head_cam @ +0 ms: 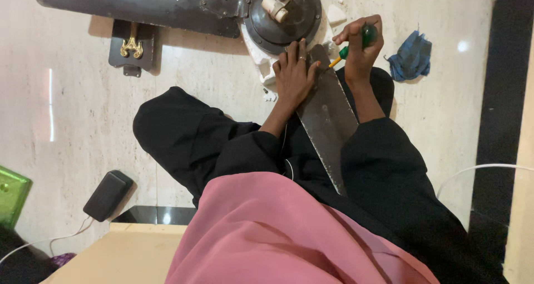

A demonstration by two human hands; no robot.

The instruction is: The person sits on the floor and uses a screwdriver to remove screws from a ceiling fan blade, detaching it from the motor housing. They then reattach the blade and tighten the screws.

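Dark metal throughout: a ceiling-fan motor (283,14) lies on the pale marble floor (211,84) at the top of view, seated on white foam (261,67). One long blade (139,3) is attached and runs off to the left. A second blade (328,117) lies from the motor housing back across the person's lap, its narrow end against the housing rim.

Left hand (293,75): flat, fingers spread and extended, pressing down on the second blade where it meets the motor. A ring shows on one finger. It grips nothing; the palm bears on the blade surface.

Right hand (360,45): closed around a screwdriver (356,42) with a green handle and yellow collar. The shaft points down and left toward the blade end, just beside the left fingertips. Whether the tip is seated on a screw cannot be told.

The person sits on the floor in black sleeves and trousers, with a pink cloth (278,234) over the near body.

Surroundings: a crumpled blue rag (411,56) lies on the floor to the right of the right hand, apart from it. A dark bracket with a brass fitting (132,47) lies under the attached blade at left. A black adapter (107,195) with a white cable lies at lower left, near a green object (11,195) at the frame edge. A white cable (484,170) crosses the floor at right
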